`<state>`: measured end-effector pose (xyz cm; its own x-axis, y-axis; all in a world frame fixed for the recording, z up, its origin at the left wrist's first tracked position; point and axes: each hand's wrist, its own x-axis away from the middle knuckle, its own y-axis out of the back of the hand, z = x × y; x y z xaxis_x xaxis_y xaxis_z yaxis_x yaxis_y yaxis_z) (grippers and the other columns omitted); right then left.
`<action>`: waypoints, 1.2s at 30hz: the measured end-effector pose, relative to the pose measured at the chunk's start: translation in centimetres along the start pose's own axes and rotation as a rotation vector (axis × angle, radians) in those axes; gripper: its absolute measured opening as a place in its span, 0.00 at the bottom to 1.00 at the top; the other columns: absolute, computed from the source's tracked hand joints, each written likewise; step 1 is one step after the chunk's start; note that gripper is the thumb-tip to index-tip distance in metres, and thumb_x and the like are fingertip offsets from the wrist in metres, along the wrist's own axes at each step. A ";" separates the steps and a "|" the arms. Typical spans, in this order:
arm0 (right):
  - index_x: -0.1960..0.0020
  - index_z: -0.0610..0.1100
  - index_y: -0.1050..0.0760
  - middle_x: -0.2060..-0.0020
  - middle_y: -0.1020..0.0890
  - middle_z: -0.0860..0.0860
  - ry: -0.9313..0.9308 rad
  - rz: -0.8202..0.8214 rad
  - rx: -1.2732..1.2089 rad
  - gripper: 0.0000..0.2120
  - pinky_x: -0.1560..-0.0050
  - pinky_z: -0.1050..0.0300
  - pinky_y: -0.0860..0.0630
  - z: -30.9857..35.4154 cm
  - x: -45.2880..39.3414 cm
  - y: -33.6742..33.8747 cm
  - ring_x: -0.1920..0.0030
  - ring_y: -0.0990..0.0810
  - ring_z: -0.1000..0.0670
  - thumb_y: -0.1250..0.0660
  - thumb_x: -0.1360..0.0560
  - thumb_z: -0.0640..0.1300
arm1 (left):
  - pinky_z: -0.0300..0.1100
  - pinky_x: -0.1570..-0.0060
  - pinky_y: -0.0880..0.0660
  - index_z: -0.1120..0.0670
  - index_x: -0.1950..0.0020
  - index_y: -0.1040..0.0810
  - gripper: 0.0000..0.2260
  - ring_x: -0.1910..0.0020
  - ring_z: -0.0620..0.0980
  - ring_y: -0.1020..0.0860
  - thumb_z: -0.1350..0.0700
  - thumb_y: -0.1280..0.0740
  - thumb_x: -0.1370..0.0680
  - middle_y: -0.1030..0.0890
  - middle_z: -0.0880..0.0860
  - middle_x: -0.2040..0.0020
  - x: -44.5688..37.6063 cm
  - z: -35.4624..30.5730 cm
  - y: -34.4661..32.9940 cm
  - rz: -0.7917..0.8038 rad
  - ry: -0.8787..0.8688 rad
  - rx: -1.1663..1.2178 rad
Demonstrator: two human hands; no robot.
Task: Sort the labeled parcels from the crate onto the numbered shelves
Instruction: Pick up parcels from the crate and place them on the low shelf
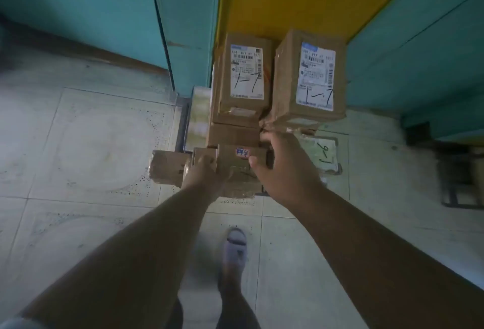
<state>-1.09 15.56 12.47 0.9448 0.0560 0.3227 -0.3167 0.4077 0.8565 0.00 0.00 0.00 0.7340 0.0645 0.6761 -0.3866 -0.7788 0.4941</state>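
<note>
We are standing on a pale tiled floor [91, 132] facing teal panels [78, 8]. Two cardboard parcels marked 1-7, left [245, 77] and right [311, 77], are topping our carried stack. Our left hand [204, 171] and right hand [282, 163] are gripping the small lower boxes [235, 161].

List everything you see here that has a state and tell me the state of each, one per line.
Left hand: gripping the carried boxes.
Right hand: gripping them too.
Carried boxes: stacked, sealed, held up.
Left labelled box: sealed, marked 1-7.
Right labelled box: sealed, marked 1-7.
Flat parcel: marked 1-6.
</note>
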 end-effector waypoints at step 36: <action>0.35 0.47 0.24 0.42 0.19 0.55 -0.021 -0.057 -0.270 0.15 0.43 0.63 0.24 2.3 2.7 4.9 0.45 0.22 0.58 0.33 0.21 0.45 | 0.64 0.39 0.25 0.47 0.28 0.29 0.36 0.41 0.63 0.20 0.58 0.21 0.34 0.21 0.61 0.36 11.6 -1.5 6.0 0.346 0.089 1.065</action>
<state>-0.28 15.63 18.44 0.9576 0.0083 0.2880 -0.2268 0.6381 0.7358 5.37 -2.95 11.64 0.6209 -0.2474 0.7439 0.1435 -0.8970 -0.4181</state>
